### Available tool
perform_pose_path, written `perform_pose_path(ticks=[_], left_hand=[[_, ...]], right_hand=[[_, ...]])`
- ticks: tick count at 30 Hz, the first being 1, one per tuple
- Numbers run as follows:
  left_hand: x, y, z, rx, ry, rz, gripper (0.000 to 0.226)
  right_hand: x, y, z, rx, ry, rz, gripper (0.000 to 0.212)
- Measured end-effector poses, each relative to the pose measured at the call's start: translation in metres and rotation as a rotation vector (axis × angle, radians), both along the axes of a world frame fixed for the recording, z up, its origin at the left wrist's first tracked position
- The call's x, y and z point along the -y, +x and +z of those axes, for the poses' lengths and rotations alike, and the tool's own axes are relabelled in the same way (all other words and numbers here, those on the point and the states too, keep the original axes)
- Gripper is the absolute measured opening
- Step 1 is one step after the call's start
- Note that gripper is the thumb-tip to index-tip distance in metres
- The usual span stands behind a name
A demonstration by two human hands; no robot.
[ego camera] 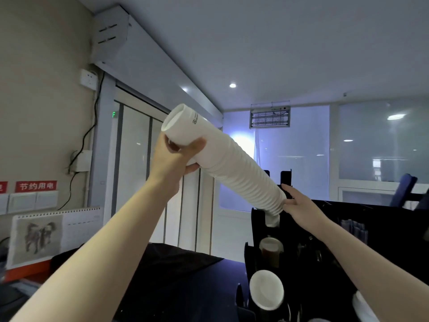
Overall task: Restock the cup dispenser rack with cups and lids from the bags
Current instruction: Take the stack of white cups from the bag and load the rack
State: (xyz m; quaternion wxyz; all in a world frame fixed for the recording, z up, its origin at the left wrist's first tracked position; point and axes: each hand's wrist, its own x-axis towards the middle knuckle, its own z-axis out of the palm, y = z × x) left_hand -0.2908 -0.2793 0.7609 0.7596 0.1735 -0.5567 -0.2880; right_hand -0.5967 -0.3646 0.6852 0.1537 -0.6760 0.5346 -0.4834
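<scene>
The left hand (178, 154) grips the upper end of the cup stack (222, 163); from there the stack slants down and right into the top of the rack (260, 219), where the right hand (299, 203) touches its lower end. Below that, two cups (267, 289) sit in the rack's front.

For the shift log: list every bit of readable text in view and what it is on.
"节约用电": red wall sign above the switches.
"F": green lit indicator on the door frame.
Grey print on the cup stack: too small to read.
Desk calendar: blurred, unreadable.
</scene>
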Motion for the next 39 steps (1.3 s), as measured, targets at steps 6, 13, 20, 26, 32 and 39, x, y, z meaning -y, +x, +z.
perform_pose_path(ticks=[6, 13, 20, 26, 32, 39], left_hand=[[0.009, -0.006, 0.012, 0.047, -0.009, 0.007, 0.051], [0.015, -0.008, 0.016, -0.017, 0.021, 0.018, 0.053], [0.007, 0.011, 0.022, -0.109, 0.011, -0.05, 0.069], [0.0, 0.017, 0.03, -0.155, -0.024, -0.08, 0.076], [0.014, 0.008, 0.043, -0.178, -0.053, -0.066, 0.05], [0.047, -0.016, 0.061, -0.095, -0.097, -0.052, 0.055]], right_hand=[[0.009, -0.019, -0.011, -0.006, 0.026, 0.004, 0.058], [0.016, -0.028, -0.013, -0.001, 0.008, 0.072, 0.053], [0.008, -0.02, -0.008, 0.049, -0.096, 0.104, 0.063], [0.002, -0.008, 0.008, 0.03, -0.154, 0.107, 0.068], [0.007, -0.005, 0.036, -0.026, -0.193, 0.061, 0.08], [0.051, -0.012, 0.054, -0.082, -0.069, -0.008, 0.076]])
